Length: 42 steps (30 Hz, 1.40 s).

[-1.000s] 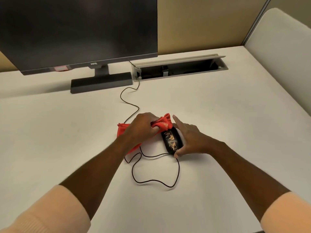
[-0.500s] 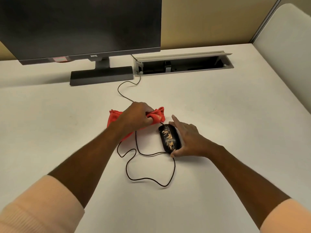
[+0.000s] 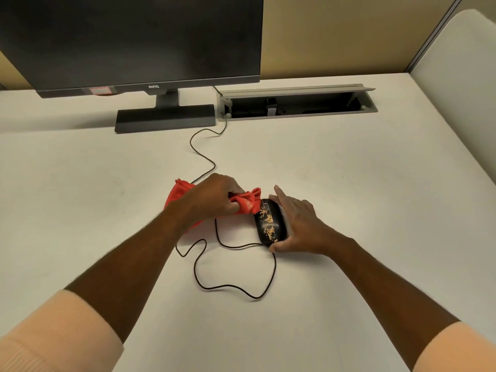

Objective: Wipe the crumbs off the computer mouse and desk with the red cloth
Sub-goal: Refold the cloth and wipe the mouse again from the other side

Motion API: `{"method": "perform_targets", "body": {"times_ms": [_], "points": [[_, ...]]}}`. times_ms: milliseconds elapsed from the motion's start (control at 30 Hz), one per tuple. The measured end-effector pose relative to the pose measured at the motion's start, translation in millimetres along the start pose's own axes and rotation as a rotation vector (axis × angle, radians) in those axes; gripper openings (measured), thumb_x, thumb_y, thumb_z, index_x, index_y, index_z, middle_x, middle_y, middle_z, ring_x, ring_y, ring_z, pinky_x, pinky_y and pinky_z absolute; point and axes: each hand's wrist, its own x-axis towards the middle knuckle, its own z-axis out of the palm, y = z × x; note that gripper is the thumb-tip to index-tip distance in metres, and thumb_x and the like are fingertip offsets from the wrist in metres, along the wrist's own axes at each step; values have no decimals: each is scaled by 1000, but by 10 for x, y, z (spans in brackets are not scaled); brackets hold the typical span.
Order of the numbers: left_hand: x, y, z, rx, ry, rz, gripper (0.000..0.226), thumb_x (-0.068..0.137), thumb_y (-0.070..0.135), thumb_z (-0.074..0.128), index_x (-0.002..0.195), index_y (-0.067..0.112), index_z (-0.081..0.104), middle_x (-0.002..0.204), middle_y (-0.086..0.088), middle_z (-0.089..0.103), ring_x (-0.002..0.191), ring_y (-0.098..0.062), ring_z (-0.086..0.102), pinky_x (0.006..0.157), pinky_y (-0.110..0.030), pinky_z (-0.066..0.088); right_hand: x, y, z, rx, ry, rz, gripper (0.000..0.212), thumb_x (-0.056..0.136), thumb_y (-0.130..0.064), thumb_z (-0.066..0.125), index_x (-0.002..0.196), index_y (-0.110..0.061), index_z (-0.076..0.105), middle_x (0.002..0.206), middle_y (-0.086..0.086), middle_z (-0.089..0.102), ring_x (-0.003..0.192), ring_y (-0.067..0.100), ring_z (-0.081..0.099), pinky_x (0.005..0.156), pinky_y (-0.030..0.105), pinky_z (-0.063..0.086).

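A black computer mouse point(image 3: 269, 225) lies on the white desk point(image 3: 349, 183), its top speckled with orange crumbs. My right hand point(image 3: 298, 226) grips the mouse along its right side, thumb at its near end. My left hand point(image 3: 214, 198) is closed on a bunched red cloth point(image 3: 248, 205), whose right edge touches the far left end of the mouse. The rest of the cloth point(image 3: 178, 193) trails out to the left under my wrist. The mouse's black cable point(image 3: 228, 287) loops across the desk in front.
A dark monitor point(image 3: 128, 41) stands at the back left on a flat base point(image 3: 165, 118). An open cable tray point(image 3: 295, 103) is set into the desk behind the mouse. A padded white partition point(image 3: 461, 76) borders the right side.
My left hand has brought the cloth from beside the mouse back against its far end. The right hand has kept its hold on the mouse.
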Motion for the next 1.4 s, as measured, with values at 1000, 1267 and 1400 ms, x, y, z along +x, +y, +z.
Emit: {"method": "perform_targets", "body": {"times_ms": [1000,1267,1400], "points": [[-227,170,140,244,235,187,54,78,12,68,130,8,57,108,-8,59,100,-24,53,67,-35,50,-22,-68,-46,-18,-18,26,130,58,-63,75,152,-23,-6,153,-5,28,141,15,22,111,31,9],[-245,163,376,341,242,342,60,66,2,81,124,4,62,124,-16,63,112,-33,60,85,-39,54,-31,-80,-44,-17,-9,38,127,62,-59,78,152,-24,-4,152,-3,28,140,16,21,111,30,8],[-373,-4,410,419,225,431,64,64,-1,83,124,5,62,127,-13,64,115,-28,62,99,-44,47,-22,-70,-38,-16,-11,38,127,59,-61,76,152,-25,-4,153,-5,28,140,15,22,113,32,10]]}}
